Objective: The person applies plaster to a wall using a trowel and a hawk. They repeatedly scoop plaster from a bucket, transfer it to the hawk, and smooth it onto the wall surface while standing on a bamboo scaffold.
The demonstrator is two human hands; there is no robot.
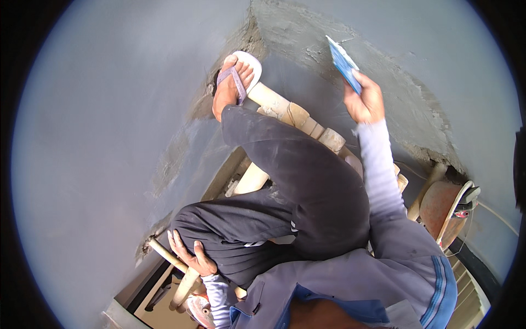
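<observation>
My right hand (366,100) is closed around a flat blue spreader (344,63), held up at the grey wall on the right. White paste coats one long edge of the spreader. Its tip is close to a rough, plastered band (307,41) below the corner; whether it touches cannot be told. My left hand (192,256) lies on my bent knee in dark trousers (230,230), fingers spread, holding nothing.
My foot in a white and purple flip-flop (239,77) is braced by the wall corner. Cream pipes (282,109) run beneath my legs. A reddish bucket (438,205) with tools hangs or stands at right, beside a thin cable (496,215). Railing bars (468,293) show lower right.
</observation>
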